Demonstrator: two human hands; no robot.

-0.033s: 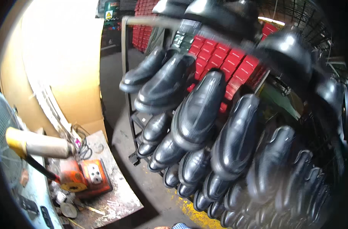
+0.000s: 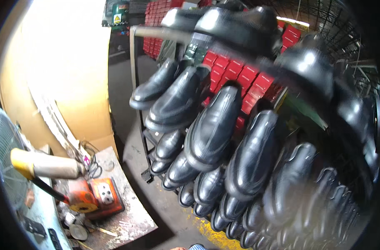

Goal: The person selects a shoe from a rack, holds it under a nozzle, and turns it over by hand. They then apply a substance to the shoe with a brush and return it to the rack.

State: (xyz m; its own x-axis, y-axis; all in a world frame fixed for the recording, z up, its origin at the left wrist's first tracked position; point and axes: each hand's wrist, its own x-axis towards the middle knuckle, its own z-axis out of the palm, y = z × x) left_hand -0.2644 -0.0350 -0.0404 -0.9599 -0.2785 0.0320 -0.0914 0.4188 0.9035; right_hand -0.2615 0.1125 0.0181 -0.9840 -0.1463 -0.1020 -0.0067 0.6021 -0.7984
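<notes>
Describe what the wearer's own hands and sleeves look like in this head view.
Almost nothing of them shows. At the lower edge, only a sliver of a sleeve in a small blue-and-white check pattern enters the picture, with a tiny bare part beside it. Neither hand is in view, so gloves, rings or watches cannot be told.

A metal rack [image 2: 136, 108] carries rows of glossy black shoes [image 2: 211, 125], toes angled downward. Lower left, a worn counter [image 2: 131, 216] bears an orange socket box [image 2: 100, 196] (cables beside it).

Rows of glossy black shoes [image 2: 211, 129] on a metal rack [image 2: 136, 83], red boxes [image 2: 236, 71] behind, orange power strip [image 2: 102, 196] lower left.
</notes>
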